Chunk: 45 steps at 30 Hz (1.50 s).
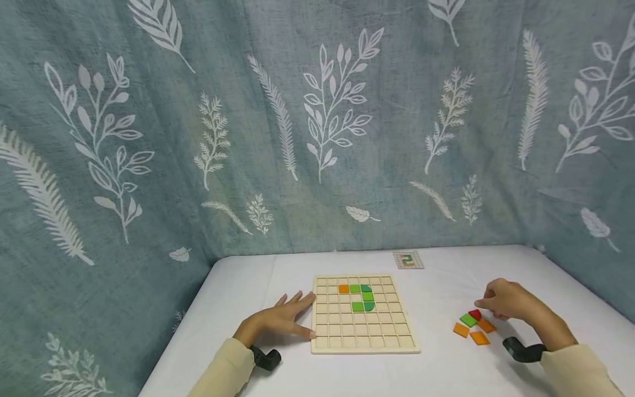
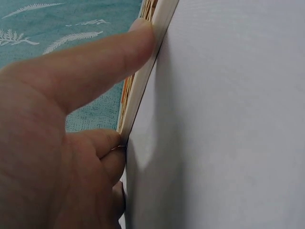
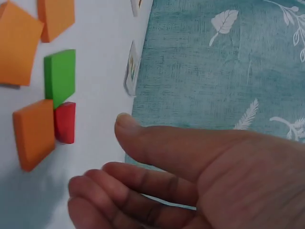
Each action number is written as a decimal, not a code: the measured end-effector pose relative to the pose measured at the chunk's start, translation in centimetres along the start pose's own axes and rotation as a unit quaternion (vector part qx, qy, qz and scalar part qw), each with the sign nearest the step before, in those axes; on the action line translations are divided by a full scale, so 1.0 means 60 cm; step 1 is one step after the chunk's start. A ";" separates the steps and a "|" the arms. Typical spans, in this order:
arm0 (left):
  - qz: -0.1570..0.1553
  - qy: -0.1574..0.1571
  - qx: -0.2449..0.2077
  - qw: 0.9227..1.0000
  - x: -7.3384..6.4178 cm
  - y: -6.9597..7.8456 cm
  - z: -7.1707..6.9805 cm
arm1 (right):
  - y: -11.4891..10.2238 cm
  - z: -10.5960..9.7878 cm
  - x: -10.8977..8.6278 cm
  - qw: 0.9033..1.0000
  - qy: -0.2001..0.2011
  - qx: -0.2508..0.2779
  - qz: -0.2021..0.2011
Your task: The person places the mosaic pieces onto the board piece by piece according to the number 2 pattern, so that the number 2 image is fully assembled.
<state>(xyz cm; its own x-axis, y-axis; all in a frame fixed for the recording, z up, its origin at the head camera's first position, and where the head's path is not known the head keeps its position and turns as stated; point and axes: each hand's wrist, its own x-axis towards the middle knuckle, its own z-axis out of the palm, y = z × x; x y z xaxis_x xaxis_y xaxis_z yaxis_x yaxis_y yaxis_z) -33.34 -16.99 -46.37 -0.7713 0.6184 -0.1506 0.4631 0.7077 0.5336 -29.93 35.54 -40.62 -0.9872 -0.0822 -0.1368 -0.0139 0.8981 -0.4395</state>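
My left hand (image 1: 278,321) rests along the left edge of a wooden grid board (image 1: 366,350), fingers spread. In the left wrist view the thumb (image 2: 128,52) presses the board's edge. The board holds an orange square tile (image 1: 344,289), several light green square tiles (image 1: 367,296) and two dark green rounded tiles (image 1: 369,306). My right hand (image 1: 511,300) hovers just behind the loose tiles, fingers loosely curved and thumb apart, with nothing between them. Nearest to it lie a red rounded tile (image 3: 66,123), a green square tile (image 3: 61,76) and orange square tiles (image 3: 35,133).
A small pattern card (image 1: 409,260) lies behind the board, towards the back edge of the white table (image 1: 297,375). Green-blue leaf-print cloth (image 1: 278,138) hangs behind and beside the table. A dark wrist camera (image 1: 523,350) sits below each hand.
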 end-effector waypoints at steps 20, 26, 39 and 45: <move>-0.009 0.004 0.003 1.000 -0.002 0.002 0.002 | 0.005 0.043 0.016 0.999 0.023 -0.015 -0.019; -0.013 0.007 0.004 1.000 0.002 0.001 0.004 | 0.003 0.042 0.017 0.999 0.027 -0.019 -0.030; -0.014 0.011 -0.002 1.000 0.000 0.002 0.004 | 0.007 0.042 0.021 0.999 0.016 -0.018 -0.033; -0.011 0.010 -0.003 1.000 -0.002 0.004 0.003 | 0.006 0.041 0.020 0.999 0.008 -0.020 -0.038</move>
<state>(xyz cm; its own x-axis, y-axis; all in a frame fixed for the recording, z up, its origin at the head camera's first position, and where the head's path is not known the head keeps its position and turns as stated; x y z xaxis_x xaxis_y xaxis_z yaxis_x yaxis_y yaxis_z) -33.04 -16.85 -46.35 -0.7896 0.5960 -0.1461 0.4437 0.7190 0.5349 -30.75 34.70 -43.13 -0.9855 -0.1440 -0.0899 -0.0949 0.9062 -0.4121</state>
